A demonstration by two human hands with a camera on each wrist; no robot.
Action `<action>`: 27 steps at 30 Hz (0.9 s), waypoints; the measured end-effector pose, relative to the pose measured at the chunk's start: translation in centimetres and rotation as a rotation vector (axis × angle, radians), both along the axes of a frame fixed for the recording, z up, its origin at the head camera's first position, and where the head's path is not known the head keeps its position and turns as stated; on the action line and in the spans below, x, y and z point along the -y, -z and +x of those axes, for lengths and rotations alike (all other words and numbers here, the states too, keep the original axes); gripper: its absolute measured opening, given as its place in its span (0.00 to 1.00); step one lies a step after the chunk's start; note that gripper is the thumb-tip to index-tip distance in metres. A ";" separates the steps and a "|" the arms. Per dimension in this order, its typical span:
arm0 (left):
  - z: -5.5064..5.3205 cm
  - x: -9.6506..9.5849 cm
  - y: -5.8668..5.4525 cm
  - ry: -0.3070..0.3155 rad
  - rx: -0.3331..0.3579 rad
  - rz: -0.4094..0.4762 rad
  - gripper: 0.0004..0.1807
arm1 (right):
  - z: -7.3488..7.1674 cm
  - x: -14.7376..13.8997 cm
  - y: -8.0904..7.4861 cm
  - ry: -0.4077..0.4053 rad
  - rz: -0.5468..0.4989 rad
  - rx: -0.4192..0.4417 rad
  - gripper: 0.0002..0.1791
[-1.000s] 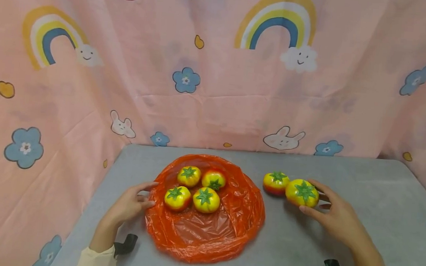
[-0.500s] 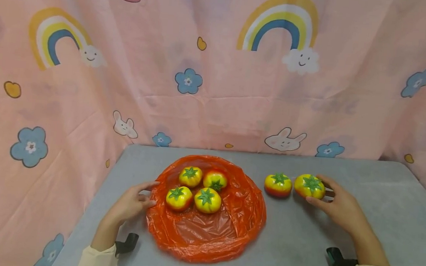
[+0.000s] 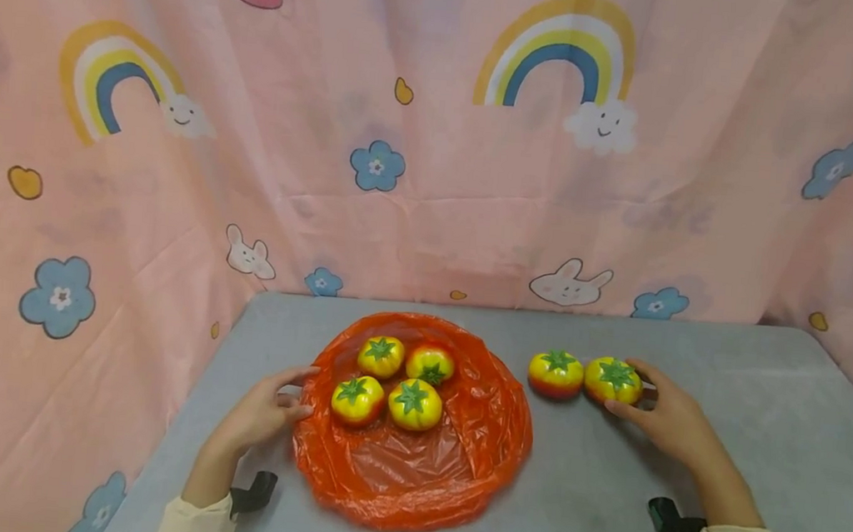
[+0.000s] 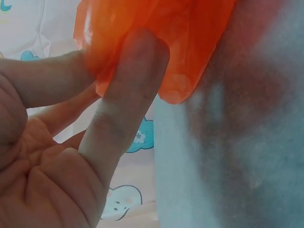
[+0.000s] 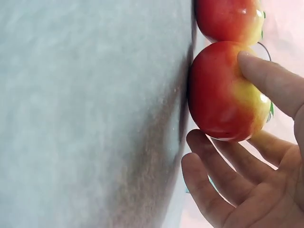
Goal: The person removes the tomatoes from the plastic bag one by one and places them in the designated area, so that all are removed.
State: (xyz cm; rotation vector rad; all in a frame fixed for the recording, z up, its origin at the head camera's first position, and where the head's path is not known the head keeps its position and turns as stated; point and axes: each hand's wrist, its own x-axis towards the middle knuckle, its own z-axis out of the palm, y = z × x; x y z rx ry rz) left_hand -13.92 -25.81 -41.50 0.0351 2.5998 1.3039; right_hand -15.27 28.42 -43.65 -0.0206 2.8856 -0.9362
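My left hand (image 3: 265, 410) is at the left rim of a red plastic bag (image 3: 446, 489) that lies spread open. In the left wrist view, the bag's orange-red film (image 4: 183, 47) sits between the thumb and fingers. Several glossy yellow-red tomatoes with green star-shaped tops, one of them the front-left tomato (image 3: 357, 400), are grouped inside the bag. My right hand (image 3: 666, 418) holds another tomato (image 3: 613, 381) down on the table, thumb on the near side and fingers on the far side. Left of it and close against it is a further tomato (image 3: 556, 374).
A grey table (image 3: 574, 495) carries everything. Behind it and along the left hangs a pink curtain (image 3: 445, 226) printed with rainbows, flowers and rabbits. Dark wrist mounts, such as the right mount (image 3: 673, 519), sit below both wrists.
My right hand has shifted the held tomato slightly right and back, then lowered it beside the other tomato. My left hand stays at the bag's rim, and the bag's contents look the same.
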 end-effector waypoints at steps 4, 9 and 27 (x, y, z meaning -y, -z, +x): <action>0.0 -0.3 0.1 -0.004 -0.011 -0.001 0.31 | 0.3 -0.2 -0.3 0.011 0.001 0.000 0.54; 0.6 -0.7 0.5 -0.039 -0.037 0.020 0.30 | 0.7 -0.4 -0.7 0.009 0.007 0.001 0.56; 1.1 -1.9 1.3 -0.133 0.002 0.063 0.26 | 2.8 4.6 -6.3 -0.041 0.029 -0.183 0.48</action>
